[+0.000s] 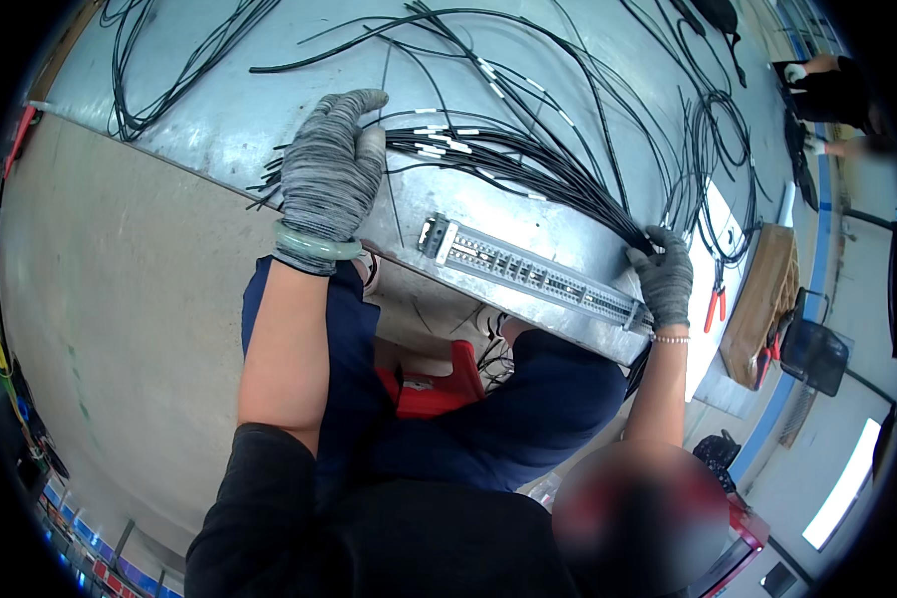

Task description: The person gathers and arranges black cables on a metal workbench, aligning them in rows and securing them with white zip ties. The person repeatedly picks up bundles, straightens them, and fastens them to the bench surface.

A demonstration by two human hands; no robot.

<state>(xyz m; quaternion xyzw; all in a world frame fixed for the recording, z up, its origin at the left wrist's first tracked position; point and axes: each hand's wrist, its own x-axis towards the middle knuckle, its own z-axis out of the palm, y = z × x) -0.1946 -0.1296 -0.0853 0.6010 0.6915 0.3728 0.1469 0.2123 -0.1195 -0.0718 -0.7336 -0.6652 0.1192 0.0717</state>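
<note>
Clock directions are taken from the middle of the grey terminal strip (pixel 538 271), which lies on the metal table (pixel 234 115) near its front edge. Its long, tray-like frame contains rows of small metal terminals and slots.

At 12 o'clock, just beside it, lies the bundle of black cables (pixel 566 177), with white sleeves (pixel 447 146) gathered towards its left part.

At 10 o'clock the gloved left hand (pixel 331 164) lies over the bundle, fingers together and pointing to 1 o'clock, thumb apart; cut ends stick out past it towards 9. How tightly it grips cannot be told.

At 3 o'clock the gloved right hand (pixel 662 277) curls its fingers over the bundle's other end, close to the strip's end; its fingertips are partly hidden.

Farther out at 3 o'clock stands a brown wooden box (pixel 752 304); its contents cannot be made out. Between it and the right hand are red-handled pliers (pixel 715 307), by a white sheet (pixel 706 344).

Coiled black cables (pixel 720 145) lie at 2 o'clock, other loose loops (pixel 135 85) at 10. A red stool (pixel 439 396) shows below the table at 7 o'clock.
</note>
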